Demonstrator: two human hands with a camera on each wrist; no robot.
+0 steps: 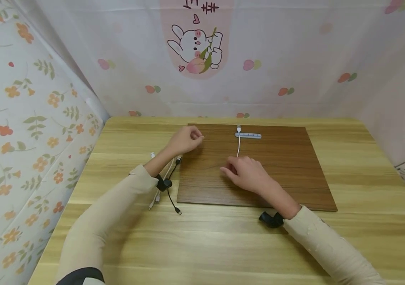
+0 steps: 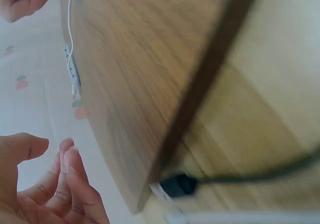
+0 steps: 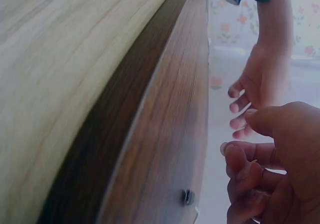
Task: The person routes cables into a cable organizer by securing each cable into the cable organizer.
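Above the left edge of the brown board (image 1: 209, 182), my left hand (image 1: 187, 140) hovers with loosely bent fingers and nothing in its grasp. My right hand (image 1: 247, 174) is over the middle of the board, its thumb apart from the loosely curled fingers (image 3: 245, 174). No object shows between them. A white USB cable (image 1: 239, 146) crosses the light-blue cable holder (image 1: 250, 135) at its left end, its USB plug (image 1: 239, 128) toward the board's far edge. The near end of this cable is hidden behind my right hand in the head view.
Left of the board lie several white and black cables, including a black USB cable (image 1: 173, 202) whose plug (image 2: 177, 185) is by the board's edge. Both wrists carry black camera mounts (image 1: 164, 184). A patterned curtain (image 1: 134, 51) hangs behind the light wooden table (image 1: 188, 245).
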